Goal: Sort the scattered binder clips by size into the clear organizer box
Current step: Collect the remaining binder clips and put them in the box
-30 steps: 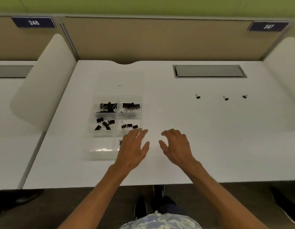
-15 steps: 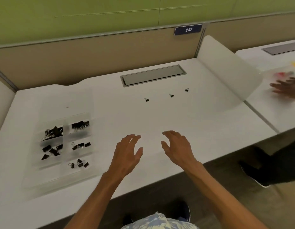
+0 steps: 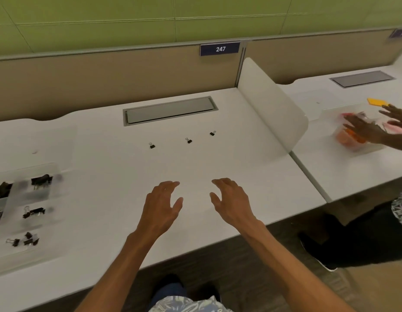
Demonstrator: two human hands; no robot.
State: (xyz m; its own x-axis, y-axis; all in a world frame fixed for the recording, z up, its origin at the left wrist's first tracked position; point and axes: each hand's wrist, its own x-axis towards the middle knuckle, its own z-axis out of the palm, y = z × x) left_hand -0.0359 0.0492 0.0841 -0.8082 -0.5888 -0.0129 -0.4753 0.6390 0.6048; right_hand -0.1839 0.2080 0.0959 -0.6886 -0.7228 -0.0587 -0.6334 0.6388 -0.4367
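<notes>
Hovering hands: left hand [image 3: 160, 203] and right hand [image 3: 232, 202] float low over the desk [image 3: 218, 163] near its front edge, palms down, holding nothing.
Fingers: both sets loosely spread, slightly curled, thumbs out; no pinch on anything.
Loose clips: three small binder clips [image 3: 189, 140] in a row toward the back, just in front of the cable hatch [image 3: 169, 110], well apart from both hands.
Organizer box [image 3: 37, 194]: far left on the desk, blurred; sorted clips [image 3: 41, 181] sit in separate compartments, and the sizes are hard to compare.
Why the pose: my read, empty hands staged centrally for a forward reach; either hand could take the row.
Progress: mostly done, judging by the layout; three to go.
Risk: tiny clips with wire handles look easy to fumble, and the carry crosses the desk.
Next desk: another person's hands [image 3: 364, 129] beyond the divider [image 3: 269, 109]; unrelated.
</notes>
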